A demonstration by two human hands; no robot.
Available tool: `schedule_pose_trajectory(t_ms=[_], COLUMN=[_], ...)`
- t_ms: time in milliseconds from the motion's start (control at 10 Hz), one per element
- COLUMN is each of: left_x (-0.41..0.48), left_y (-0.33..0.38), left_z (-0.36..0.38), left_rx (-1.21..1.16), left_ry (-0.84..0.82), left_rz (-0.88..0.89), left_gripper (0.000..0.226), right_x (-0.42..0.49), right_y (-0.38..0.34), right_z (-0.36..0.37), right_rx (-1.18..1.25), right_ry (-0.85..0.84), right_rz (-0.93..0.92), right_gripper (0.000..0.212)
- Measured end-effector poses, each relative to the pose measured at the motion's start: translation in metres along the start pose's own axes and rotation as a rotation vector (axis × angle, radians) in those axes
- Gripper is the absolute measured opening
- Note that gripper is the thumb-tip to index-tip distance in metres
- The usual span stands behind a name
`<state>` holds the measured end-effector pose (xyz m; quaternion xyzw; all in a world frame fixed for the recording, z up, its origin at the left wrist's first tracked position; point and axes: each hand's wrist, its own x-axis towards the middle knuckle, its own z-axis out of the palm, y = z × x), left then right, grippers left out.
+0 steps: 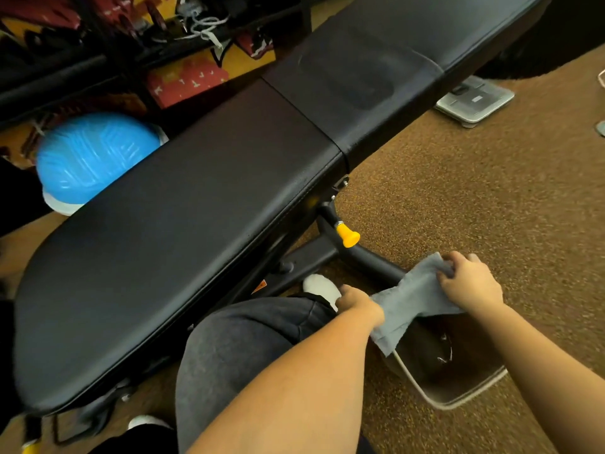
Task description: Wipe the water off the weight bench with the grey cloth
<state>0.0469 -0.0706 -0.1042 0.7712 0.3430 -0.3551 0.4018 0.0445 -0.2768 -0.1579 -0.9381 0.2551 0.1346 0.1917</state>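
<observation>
Both hands grip grey cloth (413,299): L hand (357,303) fisted round one end, R hand (468,284) bunching the other. Cloth stretched btwn them, over bin (458,402) on floor (458,191), beside weight bench (183,224), off the pad.

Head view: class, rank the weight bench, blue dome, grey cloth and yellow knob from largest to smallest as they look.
1. weight bench, by far the largest.
2. blue dome, partly hidden by the bench.
3. grey cloth, bunched and nearer the camera, so unsure against the dome.
4. yellow knob, smallest.
</observation>
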Motion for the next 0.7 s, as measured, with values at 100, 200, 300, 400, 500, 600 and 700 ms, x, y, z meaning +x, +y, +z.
schedule_pose_trajectory(t_ms=[100, 200, 300, 400, 500, 600, 700], left_x=[-0.009, -0.042, -0.072, -0.083, -0.081, -0.084, -0.084], left_y=[0.005, 0.016, 0.011, -0.010, -0.025, -0.028, -0.028], left_z=[-0.009, -0.033, -0.071, -0.109, -0.128, -0.131, -0.127], left_rx=[0.543, 0.646, 0.402, 0.317, 0.309, 0.324, 0.336], left_ry=[-0.030, -0.139, -0.226, -0.216, -0.157, -0.092, -0.064], left_rz=[0.265, 0.508, 0.685, 0.799, 0.797, 0.820, 0.805], left_gripper=[0.061, 0.043, 0.031, 0.025, 0.022, 0.021, 0.023], right_x=[-0.007, -0.017, -0.018, -0.011, -0.002, 0.010, 0.012], right_y=[-0.008, -0.021, -0.019, -0.011, -0.012, -0.012, -0.020], right_z=[0.002, 0.004, 0.012, 0.015, 0.004, 0.000, -0.002], right_rx=[-0.069, -0.123, -0.161, -0.133, -0.146, -0.153, -0.235], right_ry=[0.121, 0.195, 0.104, 0.088, 0.152, 0.180, 0.094], right_rz=[0.013, -0.035, -0.096, -0.161, -0.158, -0.135, -0.091], right_gripper=[0.054, 0.048, 0.036, 0.033, 0.033, 0.036, 0.042])
